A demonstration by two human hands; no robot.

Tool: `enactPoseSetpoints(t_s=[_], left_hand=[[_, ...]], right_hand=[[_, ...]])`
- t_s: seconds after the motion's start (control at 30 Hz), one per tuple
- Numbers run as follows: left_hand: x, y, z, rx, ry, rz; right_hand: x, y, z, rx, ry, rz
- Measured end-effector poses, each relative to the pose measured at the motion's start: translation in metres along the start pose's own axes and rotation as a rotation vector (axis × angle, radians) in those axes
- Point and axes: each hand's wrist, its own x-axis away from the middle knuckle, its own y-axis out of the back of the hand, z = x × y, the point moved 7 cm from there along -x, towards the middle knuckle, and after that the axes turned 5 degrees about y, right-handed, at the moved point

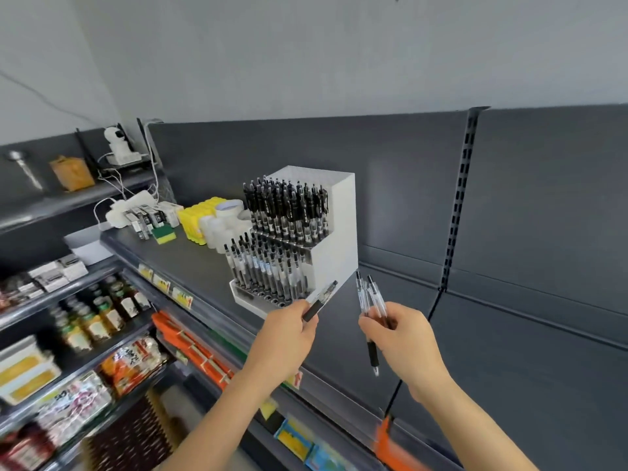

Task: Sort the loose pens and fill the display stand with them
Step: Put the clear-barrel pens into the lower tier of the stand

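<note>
A white stepped display stand (334, 232) sits on the dark top shelf (190, 263), its two tiers packed with several upright black-and-clear pens. My left hand (289, 329) pinches a single pen (321, 300) by its black grip, tip pointing up and right toward the stand's front right corner. To the right, my right hand (402, 336) grips a small bunch of pens (372, 304), clicker ends up, with one pen hanging lower below the fingers. Both hands hover in front of the stand, just right of its lowest row.
Behind the stand on the shelf lie yellow packs (198, 217), white tape rolls (226, 224), a green sponge (163, 234) and small boxes (149, 215). Lower shelves at left hold bottles (102, 311) and food packets. A dark back panel (543, 215) rises at right.
</note>
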Motion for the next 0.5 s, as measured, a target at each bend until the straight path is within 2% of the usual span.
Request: enactPoseSetpoints(t_s=[0.2, 0.5], left_hand=[[-0.052, 0.021, 0.044, -0.045, -0.012, 0.047], [-0.105, 0.046, 0.099, 0.087, -0.072, 0.079]], right_hand=[[-0.045, -0.056, 0.019, 0.033, 0.082, 0.002], [-0.072, -0.122, 0.043, 0.094, 0.147, -0.109]])
